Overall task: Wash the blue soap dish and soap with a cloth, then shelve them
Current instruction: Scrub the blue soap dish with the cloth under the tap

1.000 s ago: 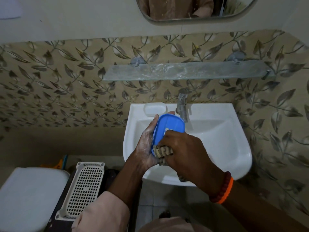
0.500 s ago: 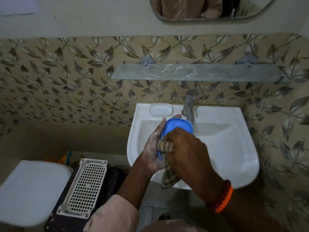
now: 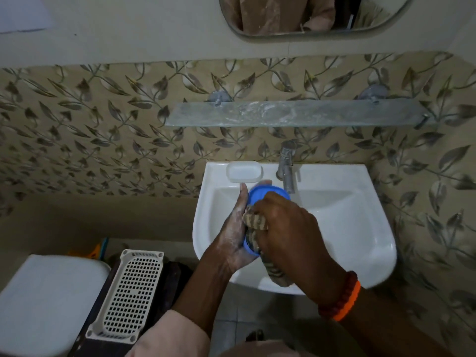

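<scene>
The person is standing over the white sink (image 3: pixel 360 228), and the left hand (image 3: pixel 235 235), streaked with pale lather, is cradling the blue soap dish (image 3: pixel 260 195) on edge above the basin, fingers curling round its far rim and thumb side along its near end. The right hand (image 3: pixel 291 228) is bunching a striped brown cloth (image 3: pixel 255 221) against the dish's face, fingers clenched around the fabric, and a tail of the cloth is hanging down below the hands toward the sink's front lip. The dish is sitting just under and beside the metal tap (image 3: pixel 286 166), apart from it. On the sink's back ledge, left of the tap, a white bar of soap (image 3: pixel 244 171) is lying in the moulded recess, near the left fingertips but not touching them. Above, a glass shelf (image 3: pixel 296 113) is running along the leaf-patterned tiles (image 3: pixel 90 130), smeared with whitish marks and carrying nothing I can make out. The lower edge of a mirror (image 3: pixel 309 19) is showing at the top. An orange and red beaded band (image 3: pixel 342 300) is circling the right wrist. Down to the left, a white perforated plastic basket (image 3: pixel 128 295) is resting on something dark, next to a white toilet tank lid (image 3: pixel 49 300). I am not finding any brand, label or writing that can be read on any of these things.
</scene>
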